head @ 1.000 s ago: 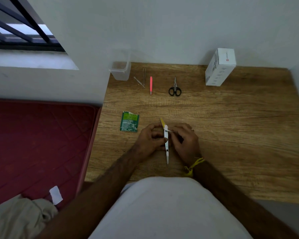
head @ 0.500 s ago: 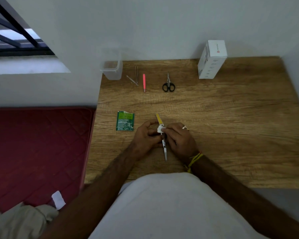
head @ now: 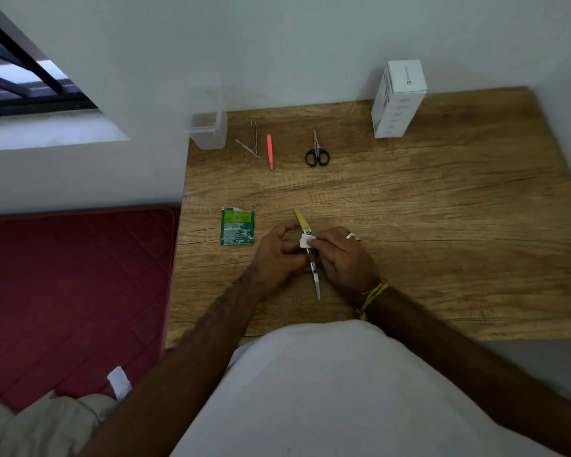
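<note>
The left hand (head: 279,255) curls its fingers round the middle of a slim tool (head: 314,272). The right hand (head: 342,255) pinches a small white wipe (head: 307,240) against the tool, just below its yellow handle. The tool sits between the hands at the near middle of the wooden table (head: 442,209), yellow end pointing far and metal tip near. A torn green sachet (head: 237,226) lies just left of the left hand. Along the far edge, from left to right, are a clear tub (head: 208,131), metal tweezers (head: 254,138), pink tweezers (head: 270,150), black scissors (head: 316,153) and a white box (head: 398,98).
</note>
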Tool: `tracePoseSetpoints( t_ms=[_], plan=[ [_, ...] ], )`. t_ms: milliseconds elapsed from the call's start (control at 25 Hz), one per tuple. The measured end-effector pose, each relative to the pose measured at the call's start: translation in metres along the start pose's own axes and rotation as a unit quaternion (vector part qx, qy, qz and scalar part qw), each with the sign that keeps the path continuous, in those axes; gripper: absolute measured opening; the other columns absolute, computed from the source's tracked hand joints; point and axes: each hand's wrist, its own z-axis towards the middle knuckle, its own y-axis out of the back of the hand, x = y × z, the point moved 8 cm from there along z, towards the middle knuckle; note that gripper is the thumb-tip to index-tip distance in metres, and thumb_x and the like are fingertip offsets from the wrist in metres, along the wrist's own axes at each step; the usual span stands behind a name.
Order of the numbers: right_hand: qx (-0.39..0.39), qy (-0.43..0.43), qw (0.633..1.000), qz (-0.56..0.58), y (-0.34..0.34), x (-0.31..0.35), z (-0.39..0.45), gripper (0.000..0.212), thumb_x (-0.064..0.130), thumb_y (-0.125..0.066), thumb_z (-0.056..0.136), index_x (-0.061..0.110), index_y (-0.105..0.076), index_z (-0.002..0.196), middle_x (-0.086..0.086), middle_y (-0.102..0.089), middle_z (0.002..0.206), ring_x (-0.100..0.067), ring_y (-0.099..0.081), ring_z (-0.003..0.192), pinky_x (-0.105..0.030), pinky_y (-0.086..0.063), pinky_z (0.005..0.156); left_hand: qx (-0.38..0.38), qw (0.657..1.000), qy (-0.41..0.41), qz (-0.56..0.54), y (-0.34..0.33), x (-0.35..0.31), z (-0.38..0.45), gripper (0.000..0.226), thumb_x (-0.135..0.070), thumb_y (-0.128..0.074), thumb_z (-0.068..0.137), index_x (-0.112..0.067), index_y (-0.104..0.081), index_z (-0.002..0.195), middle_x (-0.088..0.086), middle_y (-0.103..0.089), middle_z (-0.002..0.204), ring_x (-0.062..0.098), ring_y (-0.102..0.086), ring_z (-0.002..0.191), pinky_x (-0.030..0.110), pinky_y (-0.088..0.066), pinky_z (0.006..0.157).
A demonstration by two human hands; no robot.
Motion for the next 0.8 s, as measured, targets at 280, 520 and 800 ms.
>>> tracePoseSetpoints(
  t_ms=[280, 520, 800],
  plan=[
    [0.01, -0.001, 1.0, -0.005, -0.0012, -0.0008, -0.001, 0.031, 0.014, -0.046, 0.098, -0.003, -0.07, 0.108, -0.017, -0.068, 0.106, -0.032, -0.061, 0.092, -0.043, -0.052, 0.081, -0.003, 1.0, -0.005, 0.012, 0.0, -0.0021, -0.0016, 0.062, 0.011, -0.072, 0.081, -0.016, -0.049, 0.132, 0.015, -0.075, 0.106, 0.024, -0.075, 0.092, 0.033, -0.061, 0.07],
    [0.026, 0.008, 1.0, -0.014, -0.0027, 0.0016, -0.0038, 0.031, 0.015, -0.046, 0.099, -0.002, -0.07, 0.11, -0.016, -0.068, 0.108, -0.031, -0.061, 0.093, -0.042, -0.051, 0.082, 0.004, 0.999, -0.009, 0.05, 0.0022, -0.0036, -0.0023, 0.069, 0.013, -0.073, 0.079, -0.017, -0.047, 0.135, 0.017, -0.074, 0.109, 0.024, -0.073, 0.095, 0.034, -0.062, 0.077],
    [0.029, 0.018, 0.999, -0.021, -0.002, 0.0039, -0.0063, 0.026, 0.012, -0.052, 0.096, -0.001, -0.07, 0.11, -0.015, -0.068, 0.109, -0.031, -0.062, 0.093, -0.044, -0.053, 0.081, 0.006, 0.999, -0.013, 0.05, 0.003, -0.0014, -0.0011, 0.072, 0.013, -0.073, 0.078, -0.016, -0.045, 0.137, 0.017, -0.074, 0.111, 0.022, -0.073, 0.089, 0.029, -0.06, 0.073]
  ],
)
